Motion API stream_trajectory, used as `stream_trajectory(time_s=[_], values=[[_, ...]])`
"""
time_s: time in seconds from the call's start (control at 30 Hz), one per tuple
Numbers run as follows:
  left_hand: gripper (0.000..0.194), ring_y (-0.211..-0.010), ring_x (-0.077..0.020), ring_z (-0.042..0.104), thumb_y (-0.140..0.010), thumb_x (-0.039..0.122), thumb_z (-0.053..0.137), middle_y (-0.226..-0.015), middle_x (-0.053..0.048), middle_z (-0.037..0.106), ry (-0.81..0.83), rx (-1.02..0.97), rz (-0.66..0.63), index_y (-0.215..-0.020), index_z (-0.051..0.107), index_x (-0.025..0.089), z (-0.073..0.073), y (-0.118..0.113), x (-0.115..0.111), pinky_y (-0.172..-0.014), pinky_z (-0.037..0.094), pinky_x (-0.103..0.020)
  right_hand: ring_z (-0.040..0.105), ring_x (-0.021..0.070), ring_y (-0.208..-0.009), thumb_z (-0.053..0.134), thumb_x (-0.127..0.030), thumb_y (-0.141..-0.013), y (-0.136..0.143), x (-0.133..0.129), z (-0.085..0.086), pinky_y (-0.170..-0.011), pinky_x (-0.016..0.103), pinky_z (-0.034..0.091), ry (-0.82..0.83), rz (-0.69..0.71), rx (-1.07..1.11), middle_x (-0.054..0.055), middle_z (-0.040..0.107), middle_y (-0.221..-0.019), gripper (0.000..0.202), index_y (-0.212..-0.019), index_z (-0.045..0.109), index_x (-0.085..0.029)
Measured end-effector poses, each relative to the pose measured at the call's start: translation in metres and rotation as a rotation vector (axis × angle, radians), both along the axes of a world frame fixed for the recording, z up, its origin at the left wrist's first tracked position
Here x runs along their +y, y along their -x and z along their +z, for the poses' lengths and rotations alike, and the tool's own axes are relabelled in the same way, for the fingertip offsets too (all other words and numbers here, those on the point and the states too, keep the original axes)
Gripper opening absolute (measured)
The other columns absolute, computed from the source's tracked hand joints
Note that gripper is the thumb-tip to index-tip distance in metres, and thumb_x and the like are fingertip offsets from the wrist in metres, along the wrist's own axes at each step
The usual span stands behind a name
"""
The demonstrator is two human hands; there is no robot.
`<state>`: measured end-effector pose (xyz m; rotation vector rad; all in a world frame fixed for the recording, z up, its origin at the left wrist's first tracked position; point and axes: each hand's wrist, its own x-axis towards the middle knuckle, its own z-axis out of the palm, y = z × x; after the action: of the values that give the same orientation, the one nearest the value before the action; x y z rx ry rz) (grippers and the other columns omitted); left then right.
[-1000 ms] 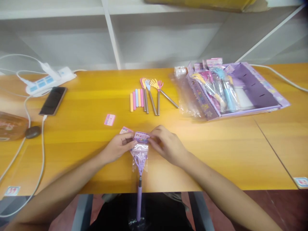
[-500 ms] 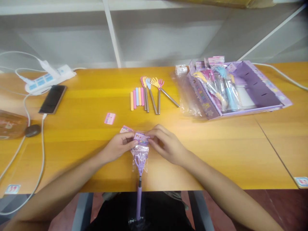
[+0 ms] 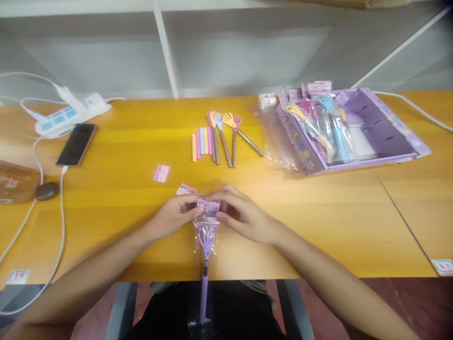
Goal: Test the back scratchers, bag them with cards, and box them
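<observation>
Left hand [image 3: 176, 216] pinching a purple card [image 3: 208, 207] by its left edge, bagged purple scratcher [image 3: 205, 285] below, extending past the front edge of the desk [image 3: 318, 208], right hand [image 3: 249, 215] curled at the card's right end, grip unclear, purple box [image 3: 380, 120] farther right.

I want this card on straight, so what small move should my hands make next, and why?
Probably run the right hand along the top edge of the purple card, pressing lightly: the left hand pinches its left side, the right is at its upper right, and the bagged scratcher extends below.
</observation>
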<state>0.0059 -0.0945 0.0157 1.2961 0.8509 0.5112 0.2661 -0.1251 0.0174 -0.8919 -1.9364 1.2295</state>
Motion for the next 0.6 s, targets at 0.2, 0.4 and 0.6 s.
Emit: stream_trajectory(time_s=[0.2,0.4,0.6], values=[[0.035,-0.108,-0.0267,0.077,-0.097,0.042,0.077,-0.114,-0.012,0.083,-0.017,-0.006,-0.006,-0.119,0.081,0.015,0.0006,-0.0001,-0.0001,-0.100,0.059,-0.039,0.064,0.0205,-0.098,0.061,-0.024,-0.109,0.0006,-0.0014,0.0052,-0.087,0.040,0.061,0.024,0.054,-0.046,0.009,0.060,-0.124,0.043,-0.151,0.058,-0.033],[0.044,-0.108,-0.0252,0.077,-0.095,0.038,0.081,-0.119,-0.012,0.082,0.021,-0.011,0.026,-0.133,0.073,0.018,-0.0005,0.0002,-0.0017,-0.097,0.059,-0.036,0.064,0.0189,-0.097,0.060,-0.022,-0.109,0.0023,-0.0019,0.0079,-0.086,0.038,0.060,0.021,0.066,-0.060,0.008,0.059,-0.123,0.045,-0.153,0.058,-0.032],[0.050,-0.099,-0.0217,0.077,-0.092,0.039,0.084,-0.106,-0.008,0.082,0.043,0.019,0.047,-0.135,0.069,0.018,-0.0027,-0.0006,-0.0031,-0.092,0.057,-0.033,0.064,0.0199,-0.100,0.066,-0.025,-0.106,0.0024,-0.0017,0.0082,-0.088,0.038,0.061,0.052,0.072,-0.065,0.008,0.061,-0.122,0.043,-0.148,0.062,-0.032]])
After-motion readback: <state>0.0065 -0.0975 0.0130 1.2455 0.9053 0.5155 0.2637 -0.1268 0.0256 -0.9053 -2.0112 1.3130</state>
